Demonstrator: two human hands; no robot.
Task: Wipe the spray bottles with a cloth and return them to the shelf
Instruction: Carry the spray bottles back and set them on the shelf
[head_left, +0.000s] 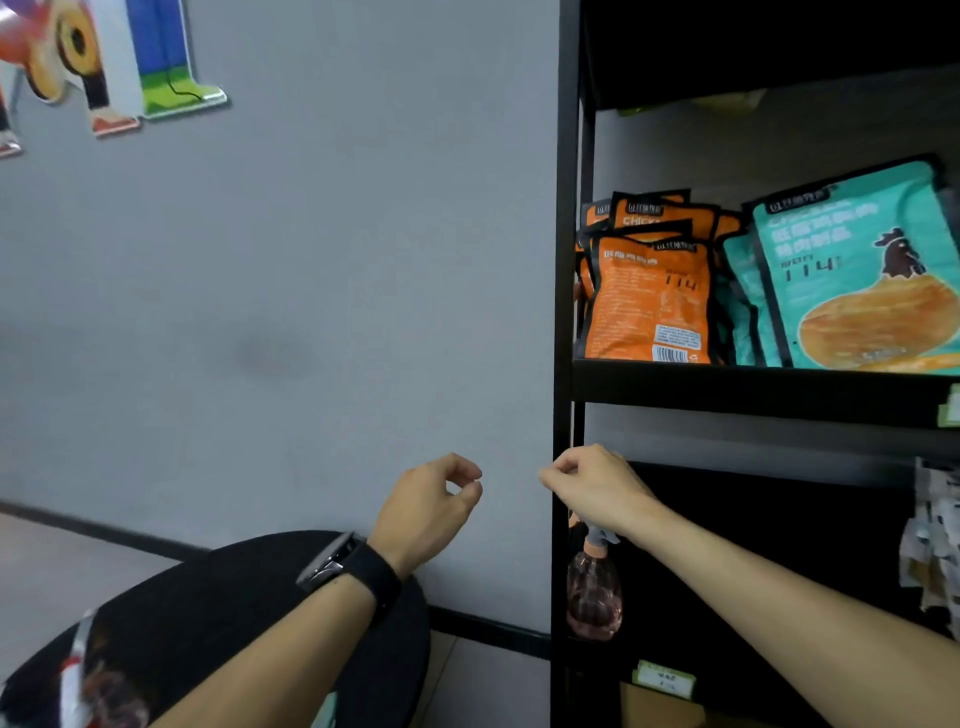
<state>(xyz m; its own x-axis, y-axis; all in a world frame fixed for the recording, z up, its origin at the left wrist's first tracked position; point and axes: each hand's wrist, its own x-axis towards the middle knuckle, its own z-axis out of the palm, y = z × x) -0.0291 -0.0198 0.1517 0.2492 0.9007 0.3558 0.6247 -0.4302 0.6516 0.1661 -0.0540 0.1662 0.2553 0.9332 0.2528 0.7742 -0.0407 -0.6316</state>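
Now, view: a head camera looks forward and down at two bare forearms raised before a grey wall and a black shelf (566, 312).
Left hand (428, 501): hangs in the air in front of the wall, fingers loosely curled, thumb and forefinger tips nearly meeting. It holds nothing. A black watch (345, 566) sits on the wrist.
Right hand (592, 486): raised at the shelf's front post, fingers curled in. Nothing shows inside it, though whether it touches the post cannot be told.
Bottle (594, 597): one clear pinkish spray bottle with an orange collar stands upright at the left edge of a lower shelf level, just below the right wrist. The forearm hides part of its trigger head.
Cloth: none can be made out in either hand.
Table (249, 587): round and black, at lower left under the left forearm. A blurred red and white thing (93, 680) lies on it, too smeared to name.
Upper level: orange packets (649, 296) and teal packets (852, 270) stand in rows, well above the bottle.
Step, as judged: the bottle seems already back in place, or about to be fetched; the pictures do not settle which.
Doing it well: lower the right hand straight onto the bottle's neck, below the trigger, so the spray does not fire. Grip the body, not the head, as the bottle may hold liquid. Keep the forearm clear of the post.
Risk: the bottle stands at the very edge and could tip off sideways if nudged.
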